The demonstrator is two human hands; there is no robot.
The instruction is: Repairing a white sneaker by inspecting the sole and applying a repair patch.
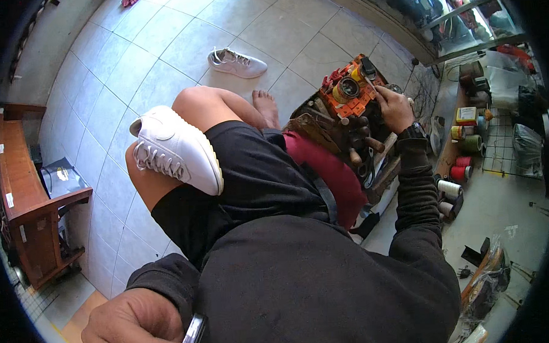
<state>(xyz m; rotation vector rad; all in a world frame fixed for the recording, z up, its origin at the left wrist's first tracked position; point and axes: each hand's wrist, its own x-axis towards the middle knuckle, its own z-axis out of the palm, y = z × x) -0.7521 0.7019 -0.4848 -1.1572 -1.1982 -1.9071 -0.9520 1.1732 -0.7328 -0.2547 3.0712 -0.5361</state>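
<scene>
Smooth white lace-up shoe (176, 148), centre-left: long axis diagonal, toe toward lower right. My left grip (135, 326) clamps a silver-edged object (195, 329); my right grip (395, 108), I cannot tell.

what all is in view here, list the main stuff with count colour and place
shoe on knee: 1, white, on the bent leg
floor shoe: 1, white, on the tiles
tin: 1, dark and yellow, among the packages
packages: several, orange, upper right of centre
tools: several, brown and dark, below the packages
spools: several, red, white, green, right side
wooden furniture: 1, brown, far left
silver-edged object: 1, lower left
bare foot: 1, below floor shoe
left hand: 1, dark sleeve, at silver-edged object
right hand: 1, dark sleeve, beside packages
</scene>
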